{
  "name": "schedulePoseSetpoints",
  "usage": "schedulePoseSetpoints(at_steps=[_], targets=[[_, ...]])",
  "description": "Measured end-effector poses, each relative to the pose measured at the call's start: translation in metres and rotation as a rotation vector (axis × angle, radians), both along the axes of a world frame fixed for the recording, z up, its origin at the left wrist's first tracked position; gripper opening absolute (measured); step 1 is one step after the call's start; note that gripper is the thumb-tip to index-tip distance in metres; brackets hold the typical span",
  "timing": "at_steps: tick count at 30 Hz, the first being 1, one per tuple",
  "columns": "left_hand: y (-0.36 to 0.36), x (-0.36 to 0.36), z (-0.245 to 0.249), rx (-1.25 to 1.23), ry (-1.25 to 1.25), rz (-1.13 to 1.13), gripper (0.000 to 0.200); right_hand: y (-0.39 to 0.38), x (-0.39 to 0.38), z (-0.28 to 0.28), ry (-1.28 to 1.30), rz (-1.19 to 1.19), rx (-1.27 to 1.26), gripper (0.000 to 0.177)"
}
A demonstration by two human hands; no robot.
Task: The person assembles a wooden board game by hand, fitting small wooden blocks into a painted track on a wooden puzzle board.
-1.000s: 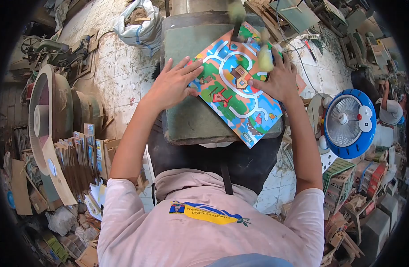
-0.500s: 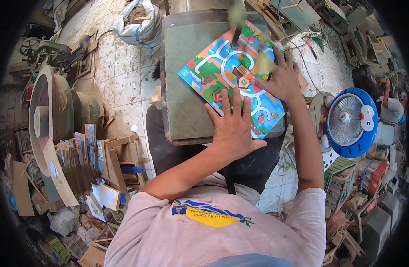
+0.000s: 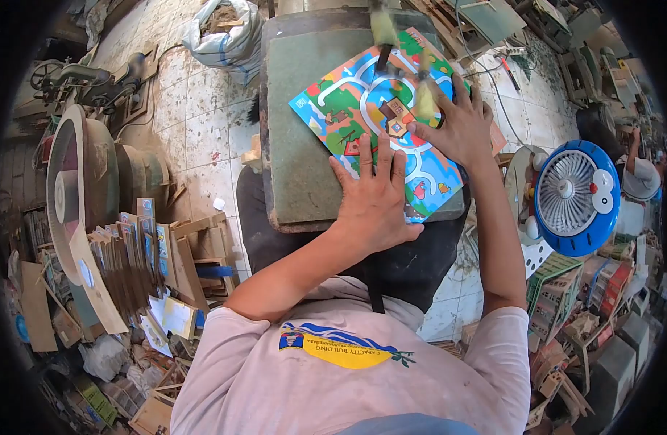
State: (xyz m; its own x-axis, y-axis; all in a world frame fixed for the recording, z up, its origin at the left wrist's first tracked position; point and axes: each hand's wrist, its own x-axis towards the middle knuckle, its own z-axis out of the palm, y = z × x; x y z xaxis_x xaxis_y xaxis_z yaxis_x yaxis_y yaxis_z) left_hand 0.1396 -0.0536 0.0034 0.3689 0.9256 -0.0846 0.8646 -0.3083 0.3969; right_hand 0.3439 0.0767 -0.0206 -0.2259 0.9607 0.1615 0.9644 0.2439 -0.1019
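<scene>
Upper centre: left hand (image 3: pixel 372 206) and right hand (image 3: pixel 462 130), grips unclenched, steady the printed board (image 3: pixel 377 109) beneath an apparently spinning tool (image 3: pixel 383 58).

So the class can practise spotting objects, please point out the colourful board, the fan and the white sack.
Colourful board (image 3: pixel 380 100): head view; printed top, near its middle.
Fan (image 3: pixel 568 189): head view; hub at the front.
White sack (image 3: pixel 229 49): head view; outer side, below its opening.
</scene>
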Motion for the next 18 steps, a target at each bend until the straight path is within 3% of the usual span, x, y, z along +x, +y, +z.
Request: schedulePoseSetpoints(at_steps=[3,18], targets=[[0.0,-0.007,0.0,0.01,0.009,-0.025,0.126,-0.002,0.003,-0.009,-0.101,0.009,0.065,0.1],[0.008,-0.035,0.004,0.028,0.035,-0.135,0.124,-0.022,-0.011,-0.007,-0.071,-0.12,0.045,0.1]])
